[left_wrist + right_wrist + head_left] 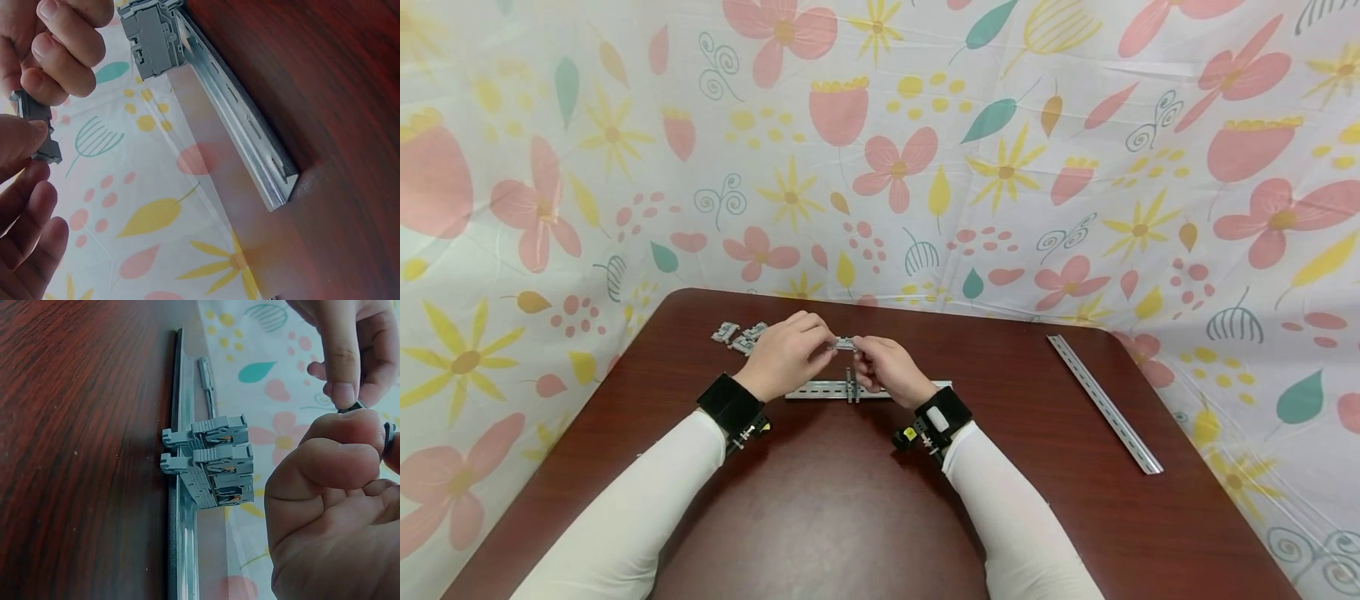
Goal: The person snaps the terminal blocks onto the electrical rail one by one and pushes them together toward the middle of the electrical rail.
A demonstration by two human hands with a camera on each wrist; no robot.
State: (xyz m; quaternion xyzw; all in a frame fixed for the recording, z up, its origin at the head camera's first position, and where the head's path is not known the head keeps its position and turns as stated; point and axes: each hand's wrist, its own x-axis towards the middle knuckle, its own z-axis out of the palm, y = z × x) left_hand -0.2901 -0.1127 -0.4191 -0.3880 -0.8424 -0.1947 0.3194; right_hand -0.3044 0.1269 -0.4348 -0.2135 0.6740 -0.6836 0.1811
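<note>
Both hands meet over the far middle of the table at a small grey DIN-rail terminal block (846,342). My left hand (793,350) pinches one end of it, thumb laid across its face in the left wrist view. The right hand (891,371), fingers curled, grips the other end; in the right wrist view its fingers hide most of the block. Just below the hands lies a slotted metal DIN rail (820,389). A few grey terminal blocks (222,459) stand upright on that rail, side by side, with a narrow gap between two of them.
Several loose grey terminal blocks (726,332) lie at the far left, partly behind the left hand. A second metal rail (1105,404) lies slanted on the right side of the brown table (850,500). A flowered cloth (895,108) hangs behind the table.
</note>
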